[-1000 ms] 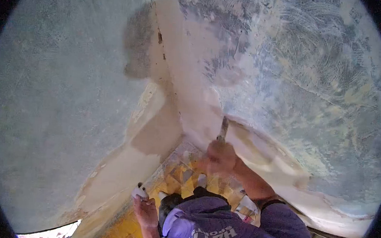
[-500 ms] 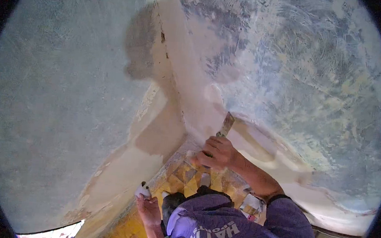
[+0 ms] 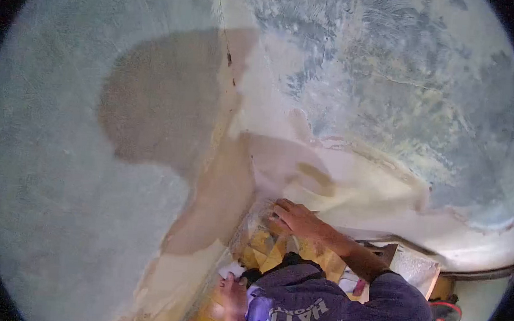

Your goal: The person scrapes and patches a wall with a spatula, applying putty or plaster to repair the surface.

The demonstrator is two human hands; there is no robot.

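Observation:
Low in the corner between two walls, my right hand (image 3: pixel 293 215) is closed, fingers curled, close to the foot of the right wall (image 3: pixel 351 170). The putty knife in its grip is mostly hidden by the hand now; its blade showed in the earlier view. My left hand (image 3: pixel 233 291) is lower down, near the foot of the left wall (image 3: pixel 115 222), with fingers closed on a small white piece (image 3: pixel 231 269). Pale smooth bands of plaster run along the corner and across the lower part of both walls.
A yellow patterned floor (image 3: pixel 257 255) lies below, dusty along the wall. Behind my right arm stand a box-like thing with a pale top (image 3: pixel 413 264) and a round red-rimmed object (image 3: pixel 446 314). My shadow (image 3: pixel 160 94) falls across the corner.
My right hand has come down from the wall toward the floor corner, and the knife blade has gone out of sight. My left hand has shifted right and down; the view has tilted.

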